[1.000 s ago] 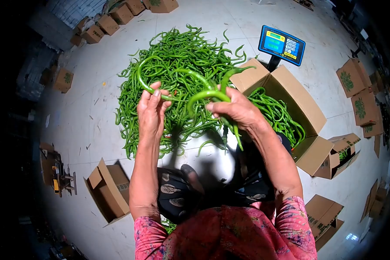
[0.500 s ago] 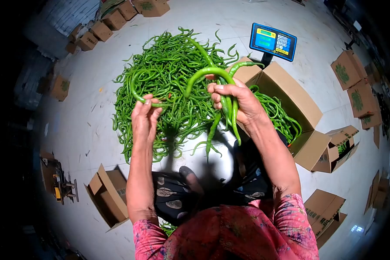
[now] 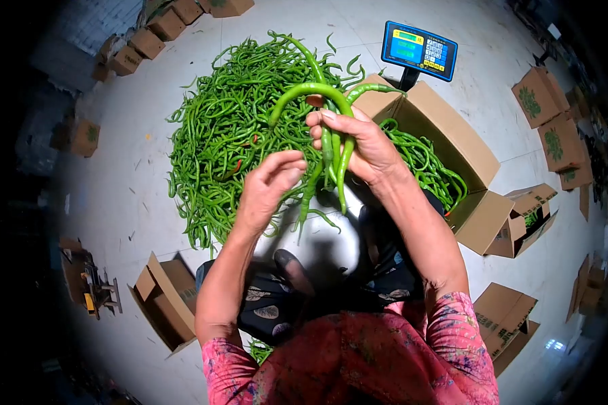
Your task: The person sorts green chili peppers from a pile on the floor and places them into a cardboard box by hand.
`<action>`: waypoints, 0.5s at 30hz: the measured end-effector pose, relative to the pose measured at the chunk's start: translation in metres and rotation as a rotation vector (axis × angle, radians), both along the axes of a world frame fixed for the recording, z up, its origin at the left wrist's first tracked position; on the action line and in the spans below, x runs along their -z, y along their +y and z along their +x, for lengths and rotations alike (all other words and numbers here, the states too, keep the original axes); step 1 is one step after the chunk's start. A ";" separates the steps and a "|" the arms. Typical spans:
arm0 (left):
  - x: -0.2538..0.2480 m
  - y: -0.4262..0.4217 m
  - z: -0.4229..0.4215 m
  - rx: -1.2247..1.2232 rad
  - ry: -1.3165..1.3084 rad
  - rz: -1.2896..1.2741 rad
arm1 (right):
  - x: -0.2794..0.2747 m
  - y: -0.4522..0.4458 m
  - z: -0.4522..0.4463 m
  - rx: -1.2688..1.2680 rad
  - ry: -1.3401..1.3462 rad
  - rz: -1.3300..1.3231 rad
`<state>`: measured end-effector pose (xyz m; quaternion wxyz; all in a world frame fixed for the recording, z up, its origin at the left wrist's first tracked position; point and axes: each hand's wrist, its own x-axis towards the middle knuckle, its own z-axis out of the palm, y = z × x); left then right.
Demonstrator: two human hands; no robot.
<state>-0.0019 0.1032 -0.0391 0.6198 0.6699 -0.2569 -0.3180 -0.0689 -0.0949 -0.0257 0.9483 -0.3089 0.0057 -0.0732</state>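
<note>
A bunch of long green chili peppers (image 3: 327,145) is gripped in my right hand (image 3: 368,145). One curved pepper in it arches to the left over the pile, and others hang below the fist. My left hand (image 3: 270,189) is just left of the bunch, its fingers loosely bent with a small gap to the thumb; no pepper shows in it. Beyond both hands a big heap of green chili peppers (image 3: 230,115) lies on the floor, with a few red bits among it. To the right, an open cardboard box (image 3: 446,128) holds more green peppers.
A digital scale display (image 3: 420,50) stands behind the box. Another open carton (image 3: 162,304) lies at left, with cut cartons (image 3: 503,320) at right. Boxes (image 3: 145,44) line the far left floor, and printed boxes (image 3: 540,98) stand at far right. My knees are below my hands.
My left hand has let go of its curved pepper and moved right, close to the bunch. My right hand still grips the peppers. The view has shifted slightly.
</note>
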 end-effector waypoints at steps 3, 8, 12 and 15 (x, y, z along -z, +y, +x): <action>-0.006 -0.010 -0.014 0.109 0.025 -0.051 | 0.003 0.009 0.003 0.007 0.010 0.007; -0.006 -0.015 -0.015 0.070 -0.040 0.005 | 0.001 0.025 0.006 0.051 0.082 -0.198; 0.002 -0.014 -0.013 -0.031 0.158 -0.146 | -0.002 0.027 0.006 -0.009 0.053 -0.219; 0.005 -0.010 -0.013 -0.047 0.209 -0.204 | 0.003 0.025 0.005 -0.068 0.057 -0.369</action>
